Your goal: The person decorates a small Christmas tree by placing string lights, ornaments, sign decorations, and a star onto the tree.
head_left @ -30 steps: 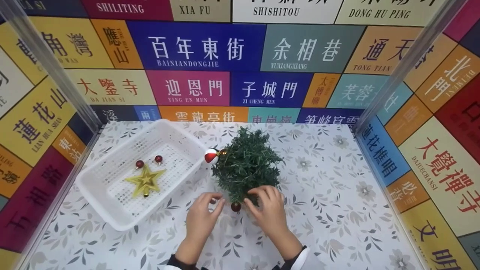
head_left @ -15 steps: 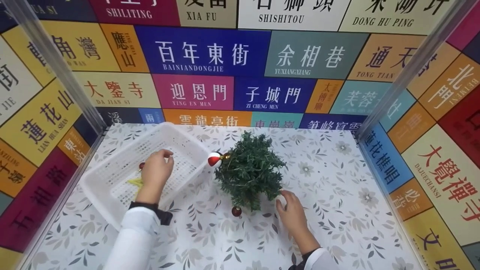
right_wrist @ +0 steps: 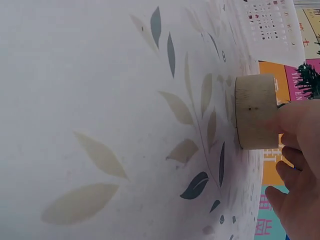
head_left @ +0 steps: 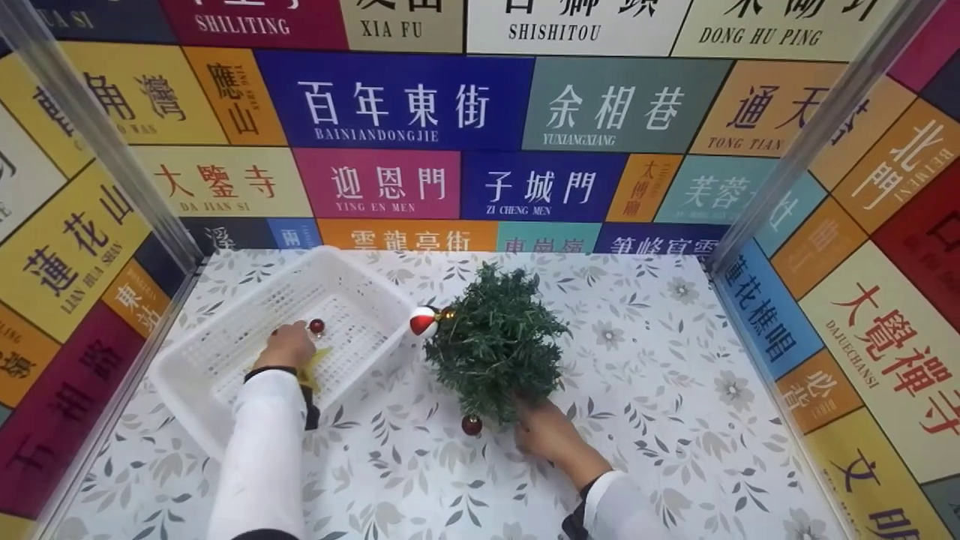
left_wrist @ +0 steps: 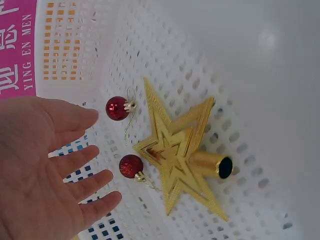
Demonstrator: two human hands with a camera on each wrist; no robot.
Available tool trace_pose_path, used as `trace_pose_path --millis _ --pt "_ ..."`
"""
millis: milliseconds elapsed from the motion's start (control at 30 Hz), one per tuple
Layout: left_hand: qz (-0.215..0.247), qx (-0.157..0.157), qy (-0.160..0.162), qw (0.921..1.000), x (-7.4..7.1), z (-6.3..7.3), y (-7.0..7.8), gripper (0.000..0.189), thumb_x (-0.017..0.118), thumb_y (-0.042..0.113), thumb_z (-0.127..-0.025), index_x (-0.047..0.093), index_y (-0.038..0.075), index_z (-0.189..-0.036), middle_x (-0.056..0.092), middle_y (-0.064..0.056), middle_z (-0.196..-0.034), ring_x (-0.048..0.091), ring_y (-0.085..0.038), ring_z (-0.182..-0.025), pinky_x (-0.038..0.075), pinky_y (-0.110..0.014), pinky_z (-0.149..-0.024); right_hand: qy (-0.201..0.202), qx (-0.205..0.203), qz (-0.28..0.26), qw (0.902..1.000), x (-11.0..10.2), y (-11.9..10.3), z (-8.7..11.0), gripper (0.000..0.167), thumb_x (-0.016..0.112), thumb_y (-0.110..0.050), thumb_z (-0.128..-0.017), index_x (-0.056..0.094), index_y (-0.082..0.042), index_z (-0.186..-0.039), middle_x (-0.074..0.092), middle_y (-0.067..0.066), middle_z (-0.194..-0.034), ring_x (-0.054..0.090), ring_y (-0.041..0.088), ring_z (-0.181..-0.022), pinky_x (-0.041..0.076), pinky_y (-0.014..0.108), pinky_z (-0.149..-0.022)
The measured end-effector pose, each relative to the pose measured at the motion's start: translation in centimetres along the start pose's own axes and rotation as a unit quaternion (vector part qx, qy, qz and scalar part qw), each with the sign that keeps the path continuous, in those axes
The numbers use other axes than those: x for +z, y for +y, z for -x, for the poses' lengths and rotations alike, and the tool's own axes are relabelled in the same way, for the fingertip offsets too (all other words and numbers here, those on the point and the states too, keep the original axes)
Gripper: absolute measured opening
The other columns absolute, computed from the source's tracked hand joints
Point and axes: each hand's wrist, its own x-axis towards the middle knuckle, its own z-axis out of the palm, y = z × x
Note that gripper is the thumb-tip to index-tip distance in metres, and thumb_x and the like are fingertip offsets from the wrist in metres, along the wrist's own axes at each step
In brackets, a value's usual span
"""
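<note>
left hand (left_wrist: 45, 165): fingers extended, thumb well apart from them, a wide grasp holding nothing. it hung inside the white basket (head_left: 180, 390), thumb tip just beside the glossy red ball (left_wrist: 117, 108). the textured red ball (left_wrist: 131, 166) lay near the fingertips. next to both balls, on the perforated basket floor, lay the gold star (left_wrist: 175, 155), its open tube pointing away from the hand.

right hand (head_left: 551, 431): at the foot of the green tree (head_left: 499, 337). one digit lay against the round wooden base (right_wrist: 256, 112), the other fingers bent beside it. far side hidden; could not tell whether the grip closed on the base or merely touched it.

tree upright, just right of the basket. red-and-white ball (head_left: 424, 321) at its left side, close to the basket rim; dark red ball (head_left: 471, 425) at its lower front edge, near the right hand.

further out: white sleeves (head_left: 262, 442) with dark cuffs; table (head_left: 637, 450) surface printed with grey leaves and flowers; behind it, multicoloured wall panels (head_left: 397, 97) lettered with place names.
</note>
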Motion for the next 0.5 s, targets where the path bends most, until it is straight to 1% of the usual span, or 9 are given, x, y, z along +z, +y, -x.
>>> trace_pose_path --millis 33,100,200,267,333,400,433,500 --pt "-0.004 0.006 -0.013 0.9999 0.1 -0.1 0.1 0.044 0.032 0.004 -0.090 0.028 -0.011 -0.131 0.030 -0.037 -0.127 0.028 -0.050 -0.117 0.026 -0.056 -0.095 -0.003 0.001 0.001 1.0000 0.0 -0.1 -0.1 0.059 0.057 -0.012 -0.080 0.035 -0.003 -0.135 0.044 0.021 -0.126 0.051 0.035 -0.101 0.044 0.044 -0.079" --pt "-0.022 0.019 -0.027 0.9992 0.0 -0.3 0.3 0.044 0.032 0.004 -0.091 0.027 -0.012 -0.131 0.030 -0.037 -0.127 0.028 -0.048 -0.118 0.025 -0.054 -0.097 -0.006 0.006 0.010 0.9999 0.0 -0.4 -0.2 0.059 0.055 -0.012 -0.080 0.035 -0.004 -0.135 0.043 0.021 -0.128 0.049 0.036 -0.104 0.043 0.044 -0.082" --pt "-0.036 0.014 -0.039 0.9985 -0.5 -0.4 0.9 0.044 0.030 0.005 -0.093 0.024 -0.011 -0.133 0.028 -0.035 -0.129 0.027 -0.048 -0.118 0.024 -0.054 -0.097 0.001 0.000 0.033 0.9995 0.1 -0.7 -0.4 0.059 0.055 -0.012 -0.079 0.036 -0.005 -0.134 0.042 0.018 -0.128 0.050 0.035 -0.103 0.044 0.043 -0.082" --pt "-0.052 0.013 -0.038 0.9978 -0.9 -0.5 1.2 0.042 0.030 0.007 -0.094 0.027 -0.011 -0.132 0.030 -0.035 -0.128 0.030 -0.048 -0.116 0.026 -0.055 -0.095 0.013 -0.018 0.056 0.9982 0.0 -0.9 -0.5 0.059 0.056 -0.012 -0.078 0.038 -0.007 -0.133 0.046 0.015 -0.124 0.054 0.032 -0.091 0.046 0.042 -0.074" --pt "-0.062 0.008 -0.035 0.9975 -1.1 -0.6 1.4 0.041 0.030 0.009 -0.094 0.029 -0.009 -0.131 0.032 -0.033 -0.127 0.033 -0.048 -0.114 0.027 -0.055 -0.094 0.028 -0.043 0.077 0.9957 0.0 -1.2 -0.5 0.059 0.057 -0.009 -0.076 0.040 -0.007 -0.132 0.051 0.014 -0.110 0.055 0.027 -0.070 0.046 0.039 -0.058" --pt "-0.071 0.000 -0.029 0.9970 -1.1 -0.5 1.4 0.040 0.029 0.012 -0.095 0.032 -0.007 -0.131 0.035 -0.031 -0.127 0.035 -0.048 -0.113 0.029 -0.055 -0.094 0.036 -0.067 0.099 0.9922 -0.1 -1.4 -0.5 0.056 0.057 -0.008 -0.076 0.042 -0.006 -0.130 0.054 0.010 -0.090 0.047 0.020 -0.052 0.040 0.034 -0.045" --pt "-0.079 -0.004 -0.029 0.9964 -1.2 -0.4 1.5 0.039 0.028 0.012 -0.096 0.033 -0.006 -0.130 0.035 -0.030 -0.127 0.035 -0.047 -0.113 0.030 -0.056 -0.093 0.039 -0.074 0.106 0.9908 -0.1 -1.6 -0.5 0.055 0.056 -0.008 -0.076 0.043 -0.008 -0.130 0.053 0.008 -0.083 0.041 0.017 -0.046 0.036 0.032 -0.040" --pt "-0.090 -0.013 -0.033 0.9953 -1.1 -0.4 1.5 0.040 0.027 0.011 -0.096 0.029 -0.004 -0.134 0.030 -0.028 -0.132 0.033 -0.047 -0.116 0.028 -0.057 -0.093 0.040 -0.085 0.111 0.9894 -0.2 -1.9 -0.6 0.053 0.055 -0.007 -0.077 0.044 -0.009 -0.129 0.049 0.006 -0.075 0.034 0.014 -0.041 0.030 0.030 -0.036"
